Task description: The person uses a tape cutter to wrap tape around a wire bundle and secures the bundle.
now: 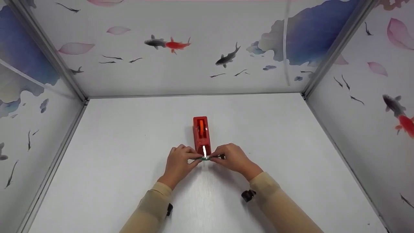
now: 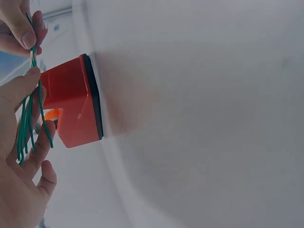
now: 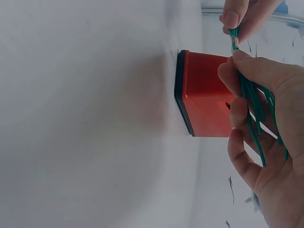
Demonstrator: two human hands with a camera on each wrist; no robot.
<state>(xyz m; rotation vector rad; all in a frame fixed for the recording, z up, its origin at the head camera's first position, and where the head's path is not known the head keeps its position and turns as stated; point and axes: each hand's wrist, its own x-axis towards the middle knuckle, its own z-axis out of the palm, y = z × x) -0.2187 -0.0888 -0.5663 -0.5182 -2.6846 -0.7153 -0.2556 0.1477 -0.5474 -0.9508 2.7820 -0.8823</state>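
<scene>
Both hands pinch a thin bundle of green wires, held crosswise at the near end of a red tape dispenser. My left hand grips its left part between thumb and fingertips; loose wire ends fan across the palm in the left wrist view. On the other side, my right hand pinches the right part, with wire ends spreading over its fingers. Between the fingertips, a short pale, shiny section shows on the bundle. A bright white strip runs from dispenser to bundle, perhaps tape or glare.
An orange tape hub sits inside the dispenser, which stands on a dark base. The white tabletop is enclosed by printed panels at the back and sides. Dark wrist cameras hang below the sleeves.
</scene>
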